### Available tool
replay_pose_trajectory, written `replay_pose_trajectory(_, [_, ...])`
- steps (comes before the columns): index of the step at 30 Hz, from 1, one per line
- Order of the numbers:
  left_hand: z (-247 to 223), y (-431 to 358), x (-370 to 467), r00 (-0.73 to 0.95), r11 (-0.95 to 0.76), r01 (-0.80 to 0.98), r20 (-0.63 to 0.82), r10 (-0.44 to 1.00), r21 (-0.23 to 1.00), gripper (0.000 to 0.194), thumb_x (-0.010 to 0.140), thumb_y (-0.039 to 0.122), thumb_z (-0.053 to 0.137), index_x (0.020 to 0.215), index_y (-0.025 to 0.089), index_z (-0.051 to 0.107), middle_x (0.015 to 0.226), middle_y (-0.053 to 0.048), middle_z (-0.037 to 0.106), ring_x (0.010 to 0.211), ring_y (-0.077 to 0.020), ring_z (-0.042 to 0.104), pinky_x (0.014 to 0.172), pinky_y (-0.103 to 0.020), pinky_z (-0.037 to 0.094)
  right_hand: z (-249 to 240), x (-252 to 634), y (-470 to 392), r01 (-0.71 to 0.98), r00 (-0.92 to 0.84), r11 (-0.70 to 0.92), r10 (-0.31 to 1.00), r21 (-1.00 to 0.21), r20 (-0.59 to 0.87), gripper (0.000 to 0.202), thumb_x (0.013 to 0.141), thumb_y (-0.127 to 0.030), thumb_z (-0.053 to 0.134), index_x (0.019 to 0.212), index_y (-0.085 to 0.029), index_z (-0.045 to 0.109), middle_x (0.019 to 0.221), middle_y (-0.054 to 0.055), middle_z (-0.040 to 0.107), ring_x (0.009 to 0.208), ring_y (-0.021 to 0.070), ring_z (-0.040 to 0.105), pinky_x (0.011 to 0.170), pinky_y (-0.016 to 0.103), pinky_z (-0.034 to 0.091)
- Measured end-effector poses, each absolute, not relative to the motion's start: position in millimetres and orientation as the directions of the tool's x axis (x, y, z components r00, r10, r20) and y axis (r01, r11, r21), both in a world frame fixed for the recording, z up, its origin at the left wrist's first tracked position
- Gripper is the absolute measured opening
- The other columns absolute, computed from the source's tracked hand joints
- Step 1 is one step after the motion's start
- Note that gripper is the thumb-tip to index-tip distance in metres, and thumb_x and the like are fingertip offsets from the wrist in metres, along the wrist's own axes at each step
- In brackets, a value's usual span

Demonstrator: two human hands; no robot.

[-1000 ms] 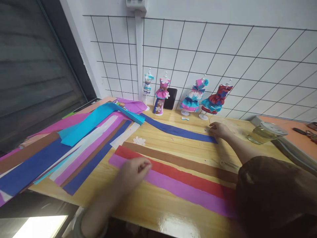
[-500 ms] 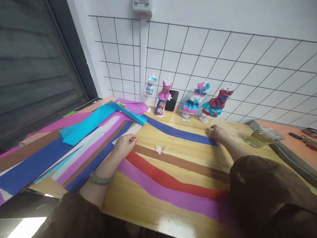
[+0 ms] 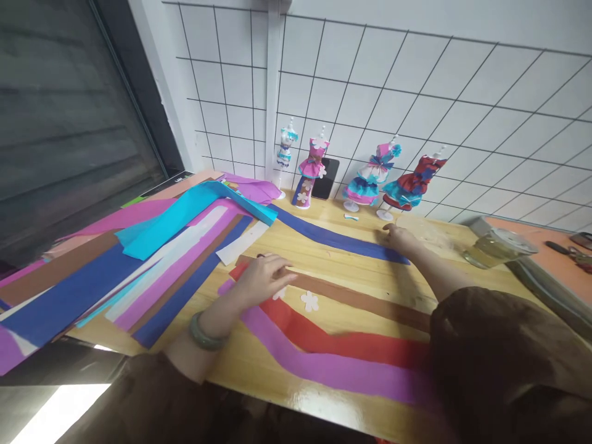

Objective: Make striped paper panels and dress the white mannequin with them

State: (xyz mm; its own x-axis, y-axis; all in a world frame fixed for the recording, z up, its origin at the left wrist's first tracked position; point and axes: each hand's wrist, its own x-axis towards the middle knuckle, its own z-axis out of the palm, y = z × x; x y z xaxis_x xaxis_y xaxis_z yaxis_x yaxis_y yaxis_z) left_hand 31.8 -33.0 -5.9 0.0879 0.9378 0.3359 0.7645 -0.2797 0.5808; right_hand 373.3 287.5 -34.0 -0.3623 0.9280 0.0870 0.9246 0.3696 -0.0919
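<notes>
My left hand (image 3: 263,280) rests palm down over the left ends of a red paper strip (image 3: 296,327) and a brown paper strip (image 3: 361,299), fingers stretched out and slightly apart. Just by its fingertips lies a white paper flower (image 3: 279,292), partly covered by the hand. A second white flower (image 3: 309,301) lies on bare wood between the two strips. Nearer me runs a purple paper strip (image 3: 342,370). Beside the right end of a blue paper strip (image 3: 333,237), my right hand (image 3: 401,237) has its fingers curled together; whatever they hold, if anything, is hidden.
Small dress forms in paper outfits, one in pink (image 3: 312,169) and one in red (image 3: 416,182), stand along the wall by a phone (image 3: 326,179). A tiny bow (image 3: 351,217) lies before them. Layered paper strips (image 3: 83,302) spread left. A glass jar (image 3: 499,246) stands right.
My left hand has opened and moved right and nearer me, onto the red strip. Two white flowers now show where one was visible. My right hand has stayed near the blue strip's end.
</notes>
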Motion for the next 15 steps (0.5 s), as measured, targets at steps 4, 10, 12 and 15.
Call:
replay_pose_trajectory(4, [-5.2, -37.3, 52.2, 0.271, -0.396, 0.753, 0.301, 0.914, 0.525, 0.037, 0.08, 0.043, 0.052, 0.109, 0.021, 0.058, 0.101, -0.006, 0.061, 0.098, -0.0184, 0.052, 0.086, -0.03, 0.039, -37.7, 369.7, 289.0, 0.93, -0.351, 0.358, 0.932, -0.077, 0.089, 0.041, 0.07, -0.01, 0.052, 0.11, -0.013, 0.05, 0.09, 0.013, 0.065, 0.087, 0.0238, 0.058, 0.073, 0.03, 0.041])
replay_pose_trajectory(10, [-13.0, -31.1, 40.9, 0.177, -0.332, 0.825, 0.348, 0.92, 0.457, 0.033, 0.078, 0.039, 0.056, 0.103, 0.018, 0.061, 0.095, -0.007, 0.061, 0.096, -0.0203, 0.051, 0.086, -0.032, 0.038, -35.4, 376.8, 285.2, 0.954, -0.241, 0.26, 0.961, -0.149, 0.132, 0.039, 0.072, -0.016, 0.052, 0.11, -0.01, 0.051, 0.093, 0.016, 0.065, 0.084, 0.025, 0.06, 0.07, 0.031, 0.043])
replay_pose_trajectory(12, [-14.3, -27.7, 30.8, 0.05, -0.24, 0.84, 0.372, 0.927, 0.486, 0.023, 0.082, 0.032, 0.05, 0.094, 0.017, 0.063, 0.09, -0.006, 0.062, 0.092, -0.0187, 0.053, 0.084, -0.031, 0.039, -33.7, 381.9, 282.5, 0.953, -0.206, 0.232, 0.968, -0.197, 0.144, 0.038, 0.073, -0.02, 0.053, 0.11, -0.011, 0.052, 0.089, 0.014, 0.067, 0.077, 0.0224, 0.061, 0.065, 0.029, 0.044])
replay_pose_trajectory(15, [-14.6, -24.4, 19.9, -0.092, -0.106, 0.828, 0.319, 0.943, 0.551, 0.022, 0.084, 0.026, 0.043, 0.085, 0.018, 0.063, 0.083, -0.004, 0.063, 0.082, -0.0164, 0.056, 0.075, -0.028, 0.041, -33.0, 386.9, 279.6, 0.939, -0.18, 0.218, 0.97, -0.266, 0.161, 0.037, 0.073, -0.024, 0.055, 0.108, -0.012, 0.054, 0.085, 0.01, 0.069, 0.066, 0.0182, 0.062, 0.06, 0.027, 0.046])
